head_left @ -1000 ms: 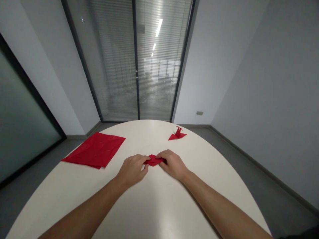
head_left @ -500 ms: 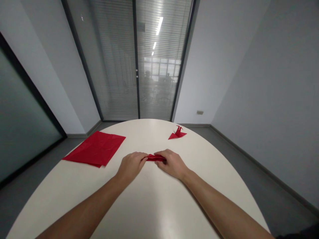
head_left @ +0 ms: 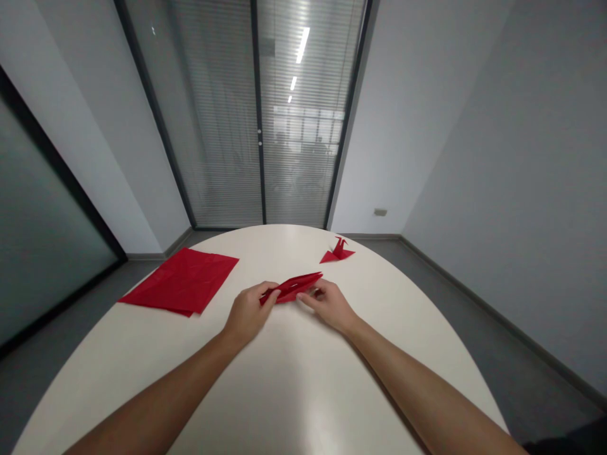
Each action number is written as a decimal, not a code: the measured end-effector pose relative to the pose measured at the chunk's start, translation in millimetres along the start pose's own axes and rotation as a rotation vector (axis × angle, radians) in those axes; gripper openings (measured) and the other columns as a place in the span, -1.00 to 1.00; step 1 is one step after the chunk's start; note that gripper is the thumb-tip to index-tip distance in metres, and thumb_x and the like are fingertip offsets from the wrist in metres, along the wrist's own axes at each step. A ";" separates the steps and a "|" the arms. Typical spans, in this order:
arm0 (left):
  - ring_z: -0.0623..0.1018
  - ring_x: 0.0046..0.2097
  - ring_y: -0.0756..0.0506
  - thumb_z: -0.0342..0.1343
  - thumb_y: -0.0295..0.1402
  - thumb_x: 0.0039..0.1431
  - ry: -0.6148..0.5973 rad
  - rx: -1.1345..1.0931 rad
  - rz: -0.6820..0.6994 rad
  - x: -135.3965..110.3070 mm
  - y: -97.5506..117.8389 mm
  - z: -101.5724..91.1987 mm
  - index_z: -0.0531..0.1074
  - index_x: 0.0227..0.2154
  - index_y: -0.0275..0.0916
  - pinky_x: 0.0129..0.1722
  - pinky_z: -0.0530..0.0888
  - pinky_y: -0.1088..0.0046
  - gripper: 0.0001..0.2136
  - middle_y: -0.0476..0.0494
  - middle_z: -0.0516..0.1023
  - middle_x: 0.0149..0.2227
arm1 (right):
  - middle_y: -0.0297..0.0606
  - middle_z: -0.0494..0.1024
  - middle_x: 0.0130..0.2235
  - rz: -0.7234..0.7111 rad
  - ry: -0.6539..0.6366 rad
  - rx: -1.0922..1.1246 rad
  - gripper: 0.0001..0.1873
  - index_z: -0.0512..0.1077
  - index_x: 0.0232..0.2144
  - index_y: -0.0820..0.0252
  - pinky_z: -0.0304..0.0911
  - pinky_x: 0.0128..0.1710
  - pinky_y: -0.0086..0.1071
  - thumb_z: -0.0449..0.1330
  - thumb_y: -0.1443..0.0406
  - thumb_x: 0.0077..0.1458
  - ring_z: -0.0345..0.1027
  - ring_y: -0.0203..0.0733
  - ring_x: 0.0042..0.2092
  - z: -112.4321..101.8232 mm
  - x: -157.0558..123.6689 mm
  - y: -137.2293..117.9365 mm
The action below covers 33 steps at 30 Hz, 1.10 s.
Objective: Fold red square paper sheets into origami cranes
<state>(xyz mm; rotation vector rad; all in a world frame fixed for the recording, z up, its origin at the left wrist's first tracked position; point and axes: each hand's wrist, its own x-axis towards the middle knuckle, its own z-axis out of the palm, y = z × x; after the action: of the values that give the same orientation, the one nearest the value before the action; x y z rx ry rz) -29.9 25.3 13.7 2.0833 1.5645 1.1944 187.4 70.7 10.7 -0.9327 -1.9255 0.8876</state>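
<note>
A folded piece of red paper (head_left: pixel 294 287) is held a little above the table, with slightly parted layers. My left hand (head_left: pixel 250 311) pinches its left end between thumb and fingers. At the right end, my right hand (head_left: pixel 329 303) has its thumb against the lower edge and its fingers behind the paper, partly hidden. Beyond my right hand stands a red origami crane (head_left: pixel 338 251). Flat red paper sheets (head_left: pixel 184 281) lie in a loose stack to the left of my left hand.
The round white table (head_left: pixel 284 379) carries all the paper. Its curved edge runs close past the sheets and the crane. Behind it is a glass partition with blinds (head_left: pixel 303 158), with grey walls (head_left: pixel 531 189) at the side.
The folded paper has been raised and tilted, its right end now higher and more of it showing. My right hand's grip has shifted and its fingers have loosened.
</note>
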 end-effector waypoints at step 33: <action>0.56 -0.32 -0.16 0.00 -0.32 0.32 -0.081 0.344 -0.062 -0.9 11.8 5.4 0.60 -0.29 -0.19 -0.20 0.35 0.31 -0.76 -0.13 0.63 -0.39 | -0.40 0.54 -0.41 0.029 0.049 -0.265 -0.42 0.24 0.22 0.08 0.32 -0.31 -0.35 0.20 0.30 0.16 0.40 -0.22 -0.39 1.2 -3.8 -4.4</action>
<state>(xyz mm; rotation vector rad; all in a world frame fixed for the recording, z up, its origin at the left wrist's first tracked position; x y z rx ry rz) -18.1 21.4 17.5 2.2344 1.8902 0.8555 186.7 65.1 12.4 -1.1282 -2.0236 0.6290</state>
